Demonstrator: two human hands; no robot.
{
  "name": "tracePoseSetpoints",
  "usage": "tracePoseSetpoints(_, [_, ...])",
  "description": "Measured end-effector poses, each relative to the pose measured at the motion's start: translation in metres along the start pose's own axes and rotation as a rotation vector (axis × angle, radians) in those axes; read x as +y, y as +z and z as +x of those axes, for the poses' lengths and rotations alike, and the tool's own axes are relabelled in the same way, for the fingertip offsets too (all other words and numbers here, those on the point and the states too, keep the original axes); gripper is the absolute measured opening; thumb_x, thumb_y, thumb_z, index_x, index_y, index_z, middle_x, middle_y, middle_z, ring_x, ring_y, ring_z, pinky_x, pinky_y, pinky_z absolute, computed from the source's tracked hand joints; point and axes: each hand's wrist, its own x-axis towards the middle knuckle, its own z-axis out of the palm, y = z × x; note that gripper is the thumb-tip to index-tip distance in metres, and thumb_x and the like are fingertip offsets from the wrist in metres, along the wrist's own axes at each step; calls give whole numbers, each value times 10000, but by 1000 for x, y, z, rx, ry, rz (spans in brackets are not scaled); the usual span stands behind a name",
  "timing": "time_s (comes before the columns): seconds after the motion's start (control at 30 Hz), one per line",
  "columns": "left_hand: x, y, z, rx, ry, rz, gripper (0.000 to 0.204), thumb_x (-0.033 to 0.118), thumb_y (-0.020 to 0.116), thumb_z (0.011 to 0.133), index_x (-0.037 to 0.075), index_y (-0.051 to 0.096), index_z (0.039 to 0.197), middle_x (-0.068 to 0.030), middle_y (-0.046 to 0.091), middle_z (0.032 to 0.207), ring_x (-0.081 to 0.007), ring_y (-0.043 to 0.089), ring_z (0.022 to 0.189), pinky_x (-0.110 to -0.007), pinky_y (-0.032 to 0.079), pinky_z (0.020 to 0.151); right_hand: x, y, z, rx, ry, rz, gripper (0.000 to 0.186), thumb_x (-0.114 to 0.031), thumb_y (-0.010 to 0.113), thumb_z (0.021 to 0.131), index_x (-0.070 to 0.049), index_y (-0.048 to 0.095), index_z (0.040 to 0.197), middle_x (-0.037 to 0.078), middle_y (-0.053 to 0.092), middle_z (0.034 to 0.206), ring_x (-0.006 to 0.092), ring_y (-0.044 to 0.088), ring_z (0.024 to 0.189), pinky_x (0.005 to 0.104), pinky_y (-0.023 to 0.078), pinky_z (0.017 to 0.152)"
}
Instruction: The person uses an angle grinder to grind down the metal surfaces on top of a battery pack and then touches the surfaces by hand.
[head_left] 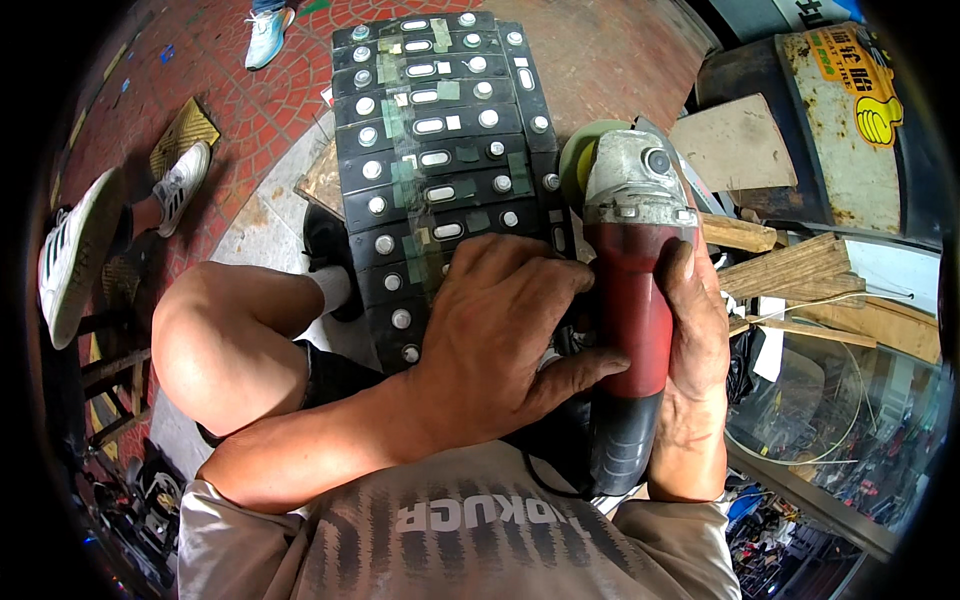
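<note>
My right hand (692, 320) is wrapped round a red, black and silver angle grinder (632, 290), held upright in the picture with its scuffed gear head at the top and a yellowish disc partly showing behind it. My left hand (500, 330) lies over the lower part of a stack of black battery-like blocks (440, 152), its fingers bent and spread, its thumb reaching to the grinder's red body. Round metal bolts, slotted openings and strips of translucent tape line the blocks. My left fingertips are partly hidden.
A worn cardboard piece (730, 145), rusty panel (830, 120) and wooden offcuts (790, 275) lie right, above a cluttered glass case (850, 420). Other people's shoes (70, 250) show upper left on red tiles. My bare knee (215, 350) is left of the blocks.
</note>
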Motion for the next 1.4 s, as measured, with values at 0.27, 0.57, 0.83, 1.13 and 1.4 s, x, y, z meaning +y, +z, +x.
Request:
tracePoseSetpoints(0.27, [-1,1,0,14,-5,0,637,540,944,1010,36,734,1338,-173,781,1248,-401,725,1150,-543,506,1068,-3,4,2,23,-2,-19,945,-393,796,1185,-43,306,1913,205,645,1727,317,696,1521,460,541,1316])
tracePoseSetpoints(0.57, [0,-1,-1,-1,-29,-15,644,551,934,1020,33,734,1346,-173,777,1250,-392,719,1162,-531,499,1064,-4,7,3,32,18,-25,960,-399,810,1176,-38,308,1910,207,651,1716,317,701,1514,458,563,1293])
tracePoseSetpoints(0.83, [-1,-1,-1,8,-36,-21,653,535,953,1006,26,734,1352,-192,775,1268,-413,720,1185,-548,516,1078,-4,7,4,40,20,-31,985,-395,831,1162,-32,304,1910,206,650,1718,318,701,1514,458,563,1293])
tracePoseSetpoints(1.13, [-1,-1,-2,21,-27,-14,661,519,974,987,27,729,1355,-197,773,1276,-421,721,1168,-550,525,1066,-6,8,5,5,14,-17,985,-373,824,1169,-35,282,1918,207,643,1728,322,689,1533,460,538,1319])
tracePoseSetpoints(1.4, [-1,1,-2,28,-14,-32,646,506,968,995,26,727,1353,-185,774,1265,-401,725,1149,-541,512,1064,-4,1,2,8,22,7,942,-362,798,1187,-42,293,1915,211,662,1699,329,715,1499,461,576,1280])
